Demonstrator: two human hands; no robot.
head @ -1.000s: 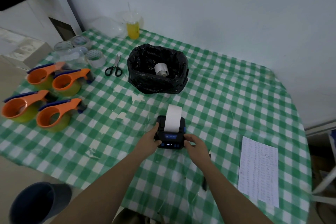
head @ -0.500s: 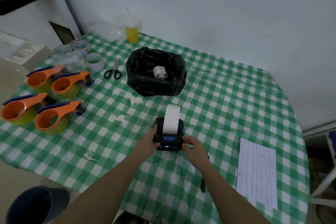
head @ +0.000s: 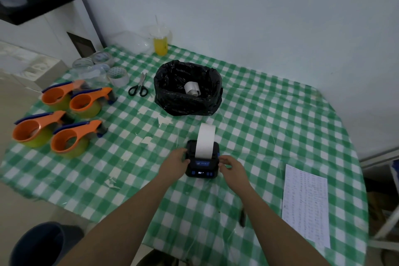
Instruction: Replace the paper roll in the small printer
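Printer [head: 202, 162] flat on tabletop [head: 269, 127], paper strip [head: 206, 140] feeding out its top. Left hand [head: 176, 161] gripping left side, right hand [head: 231, 165] gripping right side. Old roll [head: 192, 88] in black bag [head: 187, 101] behind.

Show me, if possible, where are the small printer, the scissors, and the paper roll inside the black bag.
small printer [head: 201, 167]: head view, on its blue front panel.
scissors [head: 138, 89]: head view, on the black handles.
paper roll [head: 191, 87]: head view, on its white side, inside the black bag [head: 183, 104].
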